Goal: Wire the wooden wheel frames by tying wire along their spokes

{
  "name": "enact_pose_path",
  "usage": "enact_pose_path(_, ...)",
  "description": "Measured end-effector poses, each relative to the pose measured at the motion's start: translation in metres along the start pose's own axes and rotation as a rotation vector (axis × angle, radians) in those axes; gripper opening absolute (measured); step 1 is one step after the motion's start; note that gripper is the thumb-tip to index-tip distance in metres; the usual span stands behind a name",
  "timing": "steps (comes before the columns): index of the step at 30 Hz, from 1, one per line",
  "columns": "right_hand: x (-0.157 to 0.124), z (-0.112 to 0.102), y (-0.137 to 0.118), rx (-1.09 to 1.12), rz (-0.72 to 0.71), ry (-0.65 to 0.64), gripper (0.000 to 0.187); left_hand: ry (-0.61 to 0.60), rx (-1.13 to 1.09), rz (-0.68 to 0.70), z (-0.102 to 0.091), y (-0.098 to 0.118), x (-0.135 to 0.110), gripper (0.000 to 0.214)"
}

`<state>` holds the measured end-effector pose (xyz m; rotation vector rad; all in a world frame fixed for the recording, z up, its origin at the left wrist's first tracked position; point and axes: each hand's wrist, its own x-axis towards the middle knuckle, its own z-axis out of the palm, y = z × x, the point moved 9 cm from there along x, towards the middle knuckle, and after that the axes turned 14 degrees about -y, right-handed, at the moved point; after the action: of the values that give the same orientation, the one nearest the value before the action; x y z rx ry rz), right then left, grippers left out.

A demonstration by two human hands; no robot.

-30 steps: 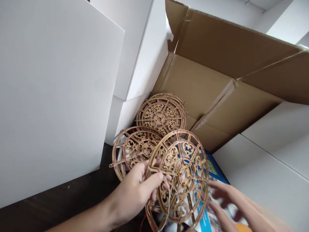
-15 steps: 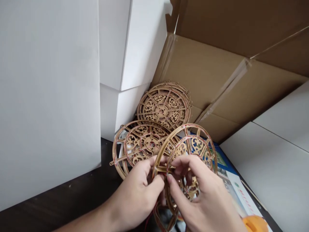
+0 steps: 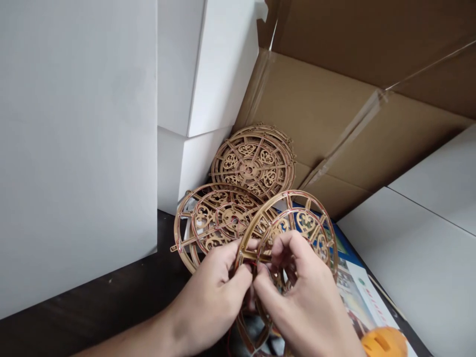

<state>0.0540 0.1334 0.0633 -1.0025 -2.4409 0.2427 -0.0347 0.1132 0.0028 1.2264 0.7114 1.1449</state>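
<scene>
My left hand (image 3: 213, 292) grips the rim of an upright gold-brown openwork wheel frame (image 3: 305, 221), its thumb in front and fingers behind. Inside the rim, my right hand (image 3: 305, 292) pinches a thin red wire (image 3: 255, 265) by the wheel's inner ring; the fingertips partly hide it. Red wire also runs along the wheel's rings and spokes. The lower part of this wheel is covered by my hands. Just behind lies a second wheel frame (image 3: 234, 218) of the same pattern, with scrollwork hearts and red wire.
Farther back, several similar wheels (image 3: 249, 169) are stacked against a cardboard sheet (image 3: 316, 99). White boxes (image 3: 78, 139) stand at the left, and a white panel (image 3: 420, 248) at the right. A printed box (image 3: 366, 287) and an orange object (image 3: 385, 342) are at lower right, on a dark table (image 3: 122, 297).
My right hand's index finger has lifted slightly and its curled fingers have shifted near the inner ring. My left hand keeps hold of the rim, and the wheel has barely moved.
</scene>
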Motion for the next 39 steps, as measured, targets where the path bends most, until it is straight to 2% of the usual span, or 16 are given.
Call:
enact_pose_path(4, -0.001, -0.004, -0.008, -0.005, -0.125, -0.060, 0.008, 0.016, -0.020, -0.030, -0.002, -0.002, 0.000, 0.035)
enact_pose_path(8, -0.004, -0.008, -0.015, -0.048, -0.241, -0.084, 0.003, 0.032, -0.020, 0.003, -0.003, 0.001, -0.003, 0.034)
enact_pose_path(18, -0.012, -0.010, -0.027, -0.195, -0.437, -0.037, 0.005, 0.024, 0.091, 0.039, -0.003, -0.003, -0.005, 0.036)
enact_pose_path(24, -0.008, -0.011, -0.028, -0.174, -0.426, -0.042, 0.006, 0.075, 0.139, 0.032, -0.007, -0.004, -0.005, 0.031)
enact_pose_path(30, -0.009, -0.014, -0.029, -0.167, -0.409, -0.026, 0.005, 0.070, 0.109, 0.038, -0.006, -0.003, -0.003, 0.026)
enact_pose_path(35, -0.010, -0.012, -0.026, -0.156, -0.401, -0.026, 0.005, 0.151, 0.138, 0.010, -0.011, -0.003, -0.003, 0.021)
enact_pose_path(39, -0.012, -0.010, -0.026, -0.155, -0.416, -0.054, 0.006, 0.160, 0.170, 0.032, -0.011, 0.000, -0.003, 0.020)
